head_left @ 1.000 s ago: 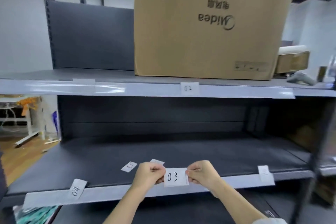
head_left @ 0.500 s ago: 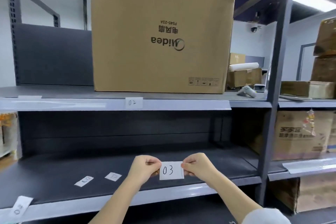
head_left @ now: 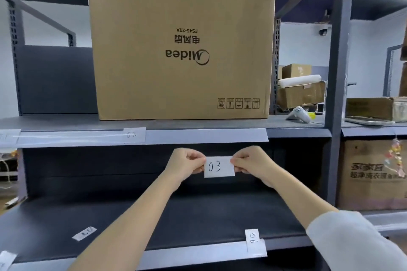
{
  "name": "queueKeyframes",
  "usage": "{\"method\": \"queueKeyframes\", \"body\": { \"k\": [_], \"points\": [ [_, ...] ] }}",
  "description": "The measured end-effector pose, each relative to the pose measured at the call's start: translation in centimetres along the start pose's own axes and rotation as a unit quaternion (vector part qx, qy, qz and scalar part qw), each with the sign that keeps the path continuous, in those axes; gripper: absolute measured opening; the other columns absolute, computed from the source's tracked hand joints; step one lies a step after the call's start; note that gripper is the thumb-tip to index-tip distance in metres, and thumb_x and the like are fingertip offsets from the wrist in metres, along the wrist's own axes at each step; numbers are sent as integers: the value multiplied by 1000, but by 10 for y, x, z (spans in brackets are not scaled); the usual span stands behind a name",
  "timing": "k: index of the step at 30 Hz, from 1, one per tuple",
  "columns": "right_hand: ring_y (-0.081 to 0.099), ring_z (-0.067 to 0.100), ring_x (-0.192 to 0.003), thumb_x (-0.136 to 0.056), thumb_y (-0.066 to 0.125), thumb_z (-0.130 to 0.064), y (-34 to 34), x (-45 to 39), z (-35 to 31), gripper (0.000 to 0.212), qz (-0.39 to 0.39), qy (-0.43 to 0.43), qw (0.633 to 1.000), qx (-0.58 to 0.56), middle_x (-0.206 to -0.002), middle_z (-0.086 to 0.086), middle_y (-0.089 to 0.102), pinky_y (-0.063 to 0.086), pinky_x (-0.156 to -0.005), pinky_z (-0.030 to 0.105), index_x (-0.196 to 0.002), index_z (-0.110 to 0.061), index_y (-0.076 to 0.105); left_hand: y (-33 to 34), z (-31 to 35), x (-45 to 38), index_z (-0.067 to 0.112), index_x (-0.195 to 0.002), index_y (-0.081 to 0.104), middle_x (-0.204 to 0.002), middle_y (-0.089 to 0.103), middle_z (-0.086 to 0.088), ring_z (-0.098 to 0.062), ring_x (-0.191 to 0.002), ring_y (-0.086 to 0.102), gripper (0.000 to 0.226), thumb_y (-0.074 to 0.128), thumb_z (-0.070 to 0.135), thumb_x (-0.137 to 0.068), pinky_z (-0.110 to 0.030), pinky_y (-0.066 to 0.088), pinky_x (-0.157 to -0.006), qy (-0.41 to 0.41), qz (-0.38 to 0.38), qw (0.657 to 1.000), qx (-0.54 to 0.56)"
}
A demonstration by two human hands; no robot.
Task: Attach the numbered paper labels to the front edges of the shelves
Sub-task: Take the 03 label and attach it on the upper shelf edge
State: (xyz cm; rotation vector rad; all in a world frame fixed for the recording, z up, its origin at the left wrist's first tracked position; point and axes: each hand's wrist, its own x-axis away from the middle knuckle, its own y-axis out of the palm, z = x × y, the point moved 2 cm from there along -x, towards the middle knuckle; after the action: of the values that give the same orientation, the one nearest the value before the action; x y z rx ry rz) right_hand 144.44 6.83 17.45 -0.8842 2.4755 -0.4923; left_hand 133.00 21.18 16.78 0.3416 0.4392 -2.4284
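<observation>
Both hands are pinched shut on one paper: left hand [head_left: 187, 166] holds the left edge and right hand [head_left: 252, 166] holds the right edge of the 03 label [head_left: 219, 167]. It is held flat in the air, just under the upper shelf edge [head_left: 207, 135], not touching it yet. An 02 label [head_left: 134, 135] is already stuck on that edge, off to the left, w/ a big brown box [head_left: 180, 39] sitting on the shelf above. Down on the lower shelf edge [head_left: 193, 253], an 06 label [head_left: 253, 242] is stuck, and another small label [head_left: 84, 233] is lying loose on the shelf top; its number can't be read. So the step looks like: 03 is being brought up to be stuck on. Next, prob. the paper should be lined up straight w/ the upper edge, to the right of 02, then pressed flat and rubbed so it stays.
</observation>
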Motion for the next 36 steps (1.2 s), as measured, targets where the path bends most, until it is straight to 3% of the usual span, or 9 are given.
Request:
{"method": "queueKeyframes", "body": {
  "k": [2,6,12,16,19,23,28,32,36],
  "points": [
    [45,9,-50,-85,57,-8,-6,-15,-6,22,-4,-3,1000,-6,-59,5,58,36,-53,19,-64,-3,64,-1,6,-15,1,-83,66,-74,65,-4,-10,-68,61,7,60,4,-84,-9,54,-58,6,-4,1000,1],
    [55,5,-59,-86,61,-13,-19,-47,-23,11,18,-30,999,-22,-65,2,62,45,-53,9,-83,-5,68,-9,22,-52,8,-74,62,-70,63,-3,-9,-64,60,11,61,4,-83,-8,53,-55,32,0,999,16],
    [59,-2,-47,-84,63,-8,-42,-96,-42,8,49,-66,997,0,-63,2,62,49,-49,6,-77,-5,67,-12,50,-104,9,-71,63,-67,64,-4,1,-45,60,13,62,3,-82,-8,51,-51,71,-13,997,3],
    [53,13,-62,-84,62,-9,-54,-119,-42,15,45,-79,996,20,-64,5,60,49,-60,17,-70,-11,66,-4,53,-126,11,-73,64,-68,63,0,2,-49,58,11,62,7,-83,-4,49,-52,86,15,996,-20],
    [52,12,-62,-86,60,-9,-62,-133,-33,18,27,-79,996,32,-64,4,60,47,-55,11,-70,-12,66,1,47,-128,10,-81,69,-66,61,7,-2,-57,54,8,61,14,-83,-3,39,-45,134,59,982,-122],
    [52,9,-58,-86,60,-10,-71,-144,-19,11,18,-69,997,15,-63,3,60,48,-51,6,-80,-5,68,11,35,-125,7,-82,73,-74,54,8,-1,-63,49,14,60,12,-83,-12,37,-59,181,10,946,-268],
    [55,-1,-43,-86,60,-7,-70,-147,-10,11,3,-58,998,-6,-64,5,60,47,-47,4,-77,-7,66,14,26,-126,13,-86,75,-75,49,9,-1,-59,45,12,63,14,-82,-11,34,-56,199,-9,937,-288],
    [54,-1,-44,-86,59,-6,-69,-145,-9,16,2,-64,998,-15,-61,4,59,47,-48,5,-72,-9,65,12,24,-122,13,-86,75,-73,50,12,5,-55,48,11,65,13,-81,-6,35,-54,215,-12,936,-279],
    [55,3,-49,-86,59,-6,-70,-143,-8,17,-7,-64,998,-29,-60,3,59,48,-51,7,-71,-10,65,12,23,-119,13,-92,74,-75,51,12,-1,-66,49,14,65,14,-82,-5,35,-59,237,-11,926,-294]
  ]
}}
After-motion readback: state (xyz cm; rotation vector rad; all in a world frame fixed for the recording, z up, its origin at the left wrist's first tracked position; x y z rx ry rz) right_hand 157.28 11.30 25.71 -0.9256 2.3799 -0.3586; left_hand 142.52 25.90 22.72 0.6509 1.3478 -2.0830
